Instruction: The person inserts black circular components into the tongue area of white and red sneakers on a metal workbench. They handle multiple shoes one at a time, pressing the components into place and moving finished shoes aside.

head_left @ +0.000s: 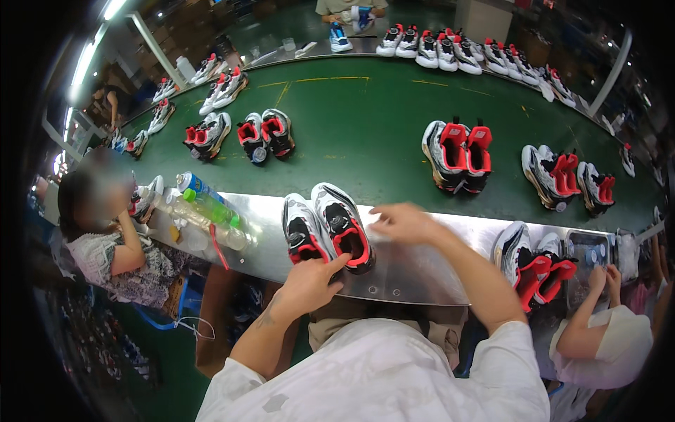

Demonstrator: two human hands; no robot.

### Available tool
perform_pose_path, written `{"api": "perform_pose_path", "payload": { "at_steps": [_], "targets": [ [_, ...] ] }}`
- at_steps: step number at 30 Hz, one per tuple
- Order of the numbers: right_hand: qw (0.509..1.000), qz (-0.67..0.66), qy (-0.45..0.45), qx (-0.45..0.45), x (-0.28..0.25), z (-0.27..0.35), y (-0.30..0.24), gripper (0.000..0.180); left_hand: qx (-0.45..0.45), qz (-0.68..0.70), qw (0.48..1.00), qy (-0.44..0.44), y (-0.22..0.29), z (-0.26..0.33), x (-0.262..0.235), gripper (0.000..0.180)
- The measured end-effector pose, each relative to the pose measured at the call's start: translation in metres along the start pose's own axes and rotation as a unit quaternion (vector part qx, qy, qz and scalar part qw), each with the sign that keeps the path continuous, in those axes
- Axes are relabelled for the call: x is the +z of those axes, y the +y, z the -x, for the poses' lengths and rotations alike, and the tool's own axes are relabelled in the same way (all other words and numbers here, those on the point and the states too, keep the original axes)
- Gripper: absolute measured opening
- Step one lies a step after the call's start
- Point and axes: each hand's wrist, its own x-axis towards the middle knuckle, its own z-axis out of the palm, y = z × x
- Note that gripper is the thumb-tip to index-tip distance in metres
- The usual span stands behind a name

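A pair of white, black and red sneakers stands side by side on the metal ledge in front of me, toes pointing away: the left sneaker (302, 224) and the right sneaker (339, 219). My left hand (309, 285) is at their heels, its index finger at the red collar of the right sneaker and its thumb behind the heel. It looks closed on that heel edge; some fingers are hidden. Just right of the pair, above the ledge, my right hand (404, 224) is apart from the shoes. Motion smears its fingers, and I see nothing held in it.
Beyond the ledge (429, 281) runs a green work surface (351, 141) carrying several sneaker pairs. Bottles (211, 207) and a red strip (219, 246) lie to the left. Another pair (531, 267) and a tray (587, 250) are at right. Co-workers sit on both sides and opposite.
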Motion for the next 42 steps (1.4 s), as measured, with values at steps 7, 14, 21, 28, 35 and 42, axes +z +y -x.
{"api": "perform_pose_path", "payload": {
  "at_steps": [7, 14, 21, 28, 35, 42],
  "targets": [
    [0.867, 0.446, 0.079, 0.206, -0.154, 0.012, 0.078, 0.059, 0.015, -0.023, 0.986, 0.164, -0.023, -0.085, -0.003, 0.015],
    [0.908, 0.39, 0.039, 0.152, -0.153, 0.0, 0.127, 0.05, 0.043, -0.102, 0.973, 0.203, -0.135, -0.233, -0.07, 0.022],
    [0.944, 0.32, 0.017, 0.078, -0.08, 0.094, 0.028, 0.044, -0.099, -0.248, 0.961, 0.078, -0.157, -0.227, -0.06, 0.025],
    [0.958, 0.245, 0.072, 0.134, -0.011, 0.207, 0.005, 0.1, 0.092, 0.187, 0.962, 0.174, 0.038, -0.146, 0.02, 0.048],
    [0.92, 0.34, 0.103, 0.166, -0.008, 0.249, -0.008, 0.079, -0.045, 0.236, 0.962, 0.126, 0.104, -0.145, 0.092, 0.042],
    [0.896, 0.342, 0.277, -0.052, -0.049, 0.172, -0.066, 0.07, 0.014, 0.205, 0.965, 0.161, 0.078, -0.131, 0.075, 0.029]
  ]
}}
